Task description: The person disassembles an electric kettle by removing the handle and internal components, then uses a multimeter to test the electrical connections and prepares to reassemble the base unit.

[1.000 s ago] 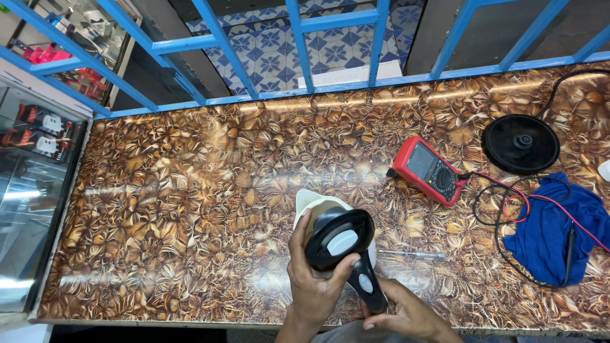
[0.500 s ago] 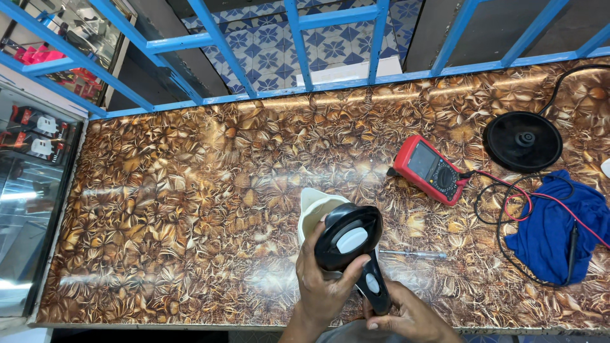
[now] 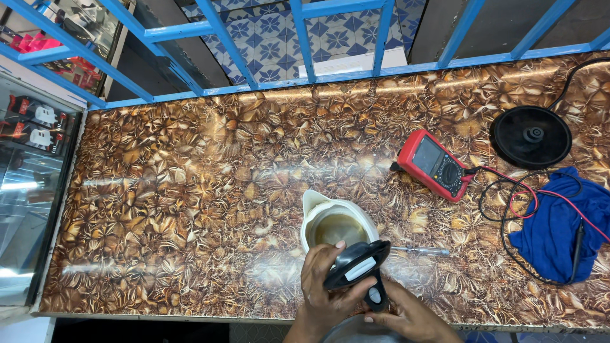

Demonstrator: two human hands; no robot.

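Note:
A white electric kettle stands near the front edge of the patterned brown table. Its black lid is tipped up and back, and the metal inside shows. My left hand grips the lid from the left, thumb at the kettle's rim. Lower right, my right hand wraps the black handle, which carries a small grey button.
A red multimeter lies to the right, with red and black leads trailing over a blue cloth. The round black kettle base sits at the far right. Blue railing bars run behind the table, and a glass display case stands on the left.
The lid has swung up and back from over the kettle's mouth, so the inside now shows. My left hand has slid down toward the handle with it.

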